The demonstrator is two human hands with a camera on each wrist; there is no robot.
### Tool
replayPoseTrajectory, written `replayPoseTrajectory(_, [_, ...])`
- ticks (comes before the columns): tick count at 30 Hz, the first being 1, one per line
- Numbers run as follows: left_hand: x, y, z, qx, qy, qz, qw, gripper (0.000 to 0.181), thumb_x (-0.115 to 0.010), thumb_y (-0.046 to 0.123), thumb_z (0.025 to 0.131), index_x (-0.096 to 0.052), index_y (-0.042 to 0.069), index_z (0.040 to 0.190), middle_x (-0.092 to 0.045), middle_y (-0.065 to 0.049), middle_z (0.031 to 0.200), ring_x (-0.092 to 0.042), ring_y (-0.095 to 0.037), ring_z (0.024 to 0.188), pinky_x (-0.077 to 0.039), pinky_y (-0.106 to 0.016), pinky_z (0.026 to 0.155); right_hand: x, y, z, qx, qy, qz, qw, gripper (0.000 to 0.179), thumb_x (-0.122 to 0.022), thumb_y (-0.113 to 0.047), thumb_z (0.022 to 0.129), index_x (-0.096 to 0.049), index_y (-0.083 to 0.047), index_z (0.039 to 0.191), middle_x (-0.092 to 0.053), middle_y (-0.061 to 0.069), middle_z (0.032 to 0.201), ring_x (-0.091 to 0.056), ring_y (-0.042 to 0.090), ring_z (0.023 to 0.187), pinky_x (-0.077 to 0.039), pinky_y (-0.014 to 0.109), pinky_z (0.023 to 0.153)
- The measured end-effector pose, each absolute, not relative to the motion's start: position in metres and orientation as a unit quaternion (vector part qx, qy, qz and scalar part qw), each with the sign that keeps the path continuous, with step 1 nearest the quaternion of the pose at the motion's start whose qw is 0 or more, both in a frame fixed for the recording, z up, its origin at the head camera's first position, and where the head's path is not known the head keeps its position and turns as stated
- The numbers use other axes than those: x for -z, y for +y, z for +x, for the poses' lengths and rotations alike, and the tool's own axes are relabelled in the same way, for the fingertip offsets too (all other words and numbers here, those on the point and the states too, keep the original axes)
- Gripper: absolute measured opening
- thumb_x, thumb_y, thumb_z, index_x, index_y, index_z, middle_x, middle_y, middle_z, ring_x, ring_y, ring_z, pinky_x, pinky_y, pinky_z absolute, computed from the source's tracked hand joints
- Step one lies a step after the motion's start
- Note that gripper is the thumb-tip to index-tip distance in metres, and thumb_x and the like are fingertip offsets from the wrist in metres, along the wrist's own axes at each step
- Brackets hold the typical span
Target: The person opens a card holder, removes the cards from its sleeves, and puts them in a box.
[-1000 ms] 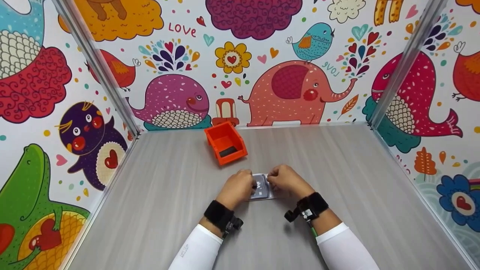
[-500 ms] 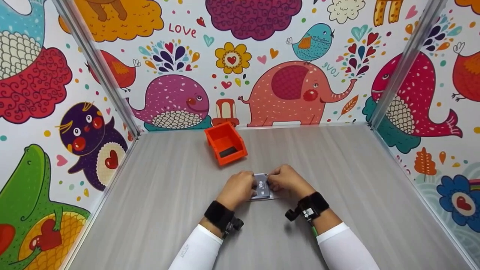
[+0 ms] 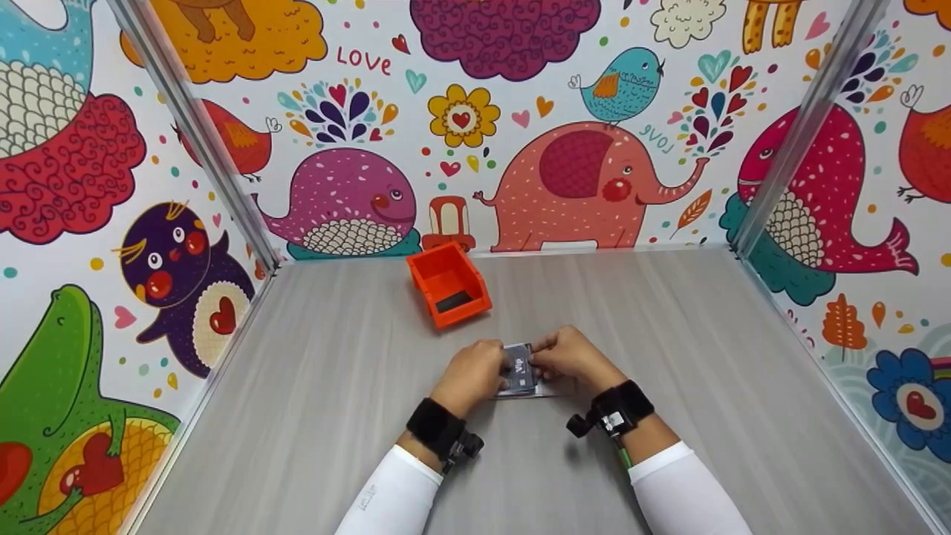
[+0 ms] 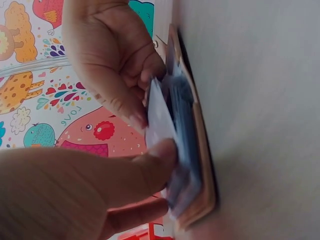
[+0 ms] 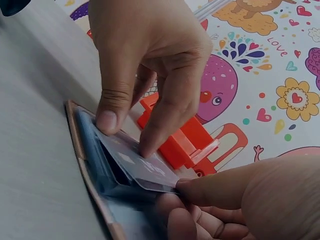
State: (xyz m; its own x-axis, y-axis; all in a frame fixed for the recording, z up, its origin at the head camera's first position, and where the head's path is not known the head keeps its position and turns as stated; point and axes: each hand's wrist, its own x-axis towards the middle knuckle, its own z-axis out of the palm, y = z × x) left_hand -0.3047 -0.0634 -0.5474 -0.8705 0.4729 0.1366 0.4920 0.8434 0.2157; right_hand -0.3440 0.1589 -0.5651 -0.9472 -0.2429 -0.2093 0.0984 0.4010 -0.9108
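A card holder (image 5: pixel 75 130) with a brown rim and clear plastic sleeves (image 4: pixel 187 130) lies open on the table. Over the sleeves is a grey card (image 3: pixel 519 365) marked "Vip", one side of it lifted at a tilt in the right wrist view. My left hand (image 3: pixel 473 375) holds the card's left part between thumb and index finger. At the opposite edge, my right hand (image 3: pixel 572 358) pinches the card with thumb and fingertips. Whether part of the card sits inside a sleeve, I cannot tell.
Beyond the hands, an orange bin (image 3: pixel 427 279) stands near the back wall, a flat dark piece (image 3: pixel 453 300) in it. Printed walls (image 3: pixel 461 178) with metal corner rails (image 3: pixel 776 178) enclose the grey table (image 3: pixel 334 386) at back and sides.
The card has shifted slightly to the right, toward my right hand, over the holder. Both hands stay in almost the same place, and the orange bin has not moved.
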Motion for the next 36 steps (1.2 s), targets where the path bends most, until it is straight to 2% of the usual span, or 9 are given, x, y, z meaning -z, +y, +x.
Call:
replayPoseTrajectory(5, [0.549,-0.063,-0.306,0.135,-0.959,-0.246,0.031,0.014,-0.098,0.016,0.085,-0.085,0.012,0.090,-0.072,-0.004,0.094,-0.070,-0.026,0.087,-0.060,-0.045,0.082,0.562,0.162,-0.344,0.541,0.829,-0.038,0.138,0.020,-0.079,-0.005,0.095,-0.085,0.004,0.112,-0.075,0.001,0.078,-0.066,0.010,0.061,-0.056,0.023,0.058])
replayPoseTrajectory(12, [0.549,-0.062,-0.305,0.137,-0.960,-0.241,0.031,0.015,-0.098,0.015,0.084,-0.085,0.011,0.091,-0.072,-0.003,0.097,-0.070,-0.024,0.087,-0.060,-0.043,0.082,0.564,0.159,-0.343,0.565,0.809,-0.033,0.156,0.012,-0.079,-0.012,0.100,-0.082,0.000,0.098,-0.066,-0.003,0.072,-0.062,0.008,0.059,-0.055,0.021,0.056])
replayPoseTrajectory(19, [0.547,-0.062,-0.304,0.136,-0.961,-0.240,0.028,0.016,-0.098,0.015,0.084,-0.084,0.012,0.089,-0.072,-0.002,0.096,-0.069,-0.024,0.086,-0.059,-0.042,0.081,0.566,0.158,-0.343,0.575,0.801,-0.023,0.164,0.009,-0.078,-0.007,0.100,-0.082,0.000,0.096,-0.066,-0.003,0.072,-0.062,0.009,0.062,-0.055,0.021,0.056])
replayPoseTrajectory(26, [0.546,-0.061,-0.303,0.137,-0.962,-0.234,0.030,0.018,-0.100,0.016,0.081,-0.086,0.013,0.092,-0.073,-0.001,0.094,-0.073,-0.027,0.089,-0.060,-0.045,0.079,0.566,0.164,-0.349,0.538,0.833,-0.017,0.128,0.011,-0.076,-0.010,0.096,-0.079,-0.003,0.088,-0.066,-0.003,0.074,-0.063,0.010,0.064,-0.053,0.023,0.056])
replayPoseTrajectory(32, [0.547,-0.062,-0.303,0.146,-0.961,-0.233,0.028,0.020,-0.100,0.015,0.080,-0.087,0.012,0.096,-0.075,-0.001,0.096,-0.074,-0.028,0.091,-0.061,-0.044,0.081,0.560,0.171,-0.351,0.553,0.824,0.044,0.111,0.009,-0.075,-0.012,0.093,-0.081,-0.005,0.094,-0.062,-0.005,0.075,-0.057,0.010,0.065,-0.050,0.025,0.055])
replayPoseTrajectory(36, [0.546,-0.062,-0.303,0.146,-0.960,-0.235,0.031,0.019,-0.099,0.014,0.080,-0.086,0.012,0.095,-0.075,-0.002,0.095,-0.074,-0.028,0.090,-0.061,-0.044,0.080,0.555,0.174,-0.351,0.565,0.818,0.062,0.088,0.012,-0.073,-0.013,0.094,-0.081,-0.006,0.100,-0.064,-0.003,0.078,-0.057,0.011,0.063,-0.053,0.030,0.052])
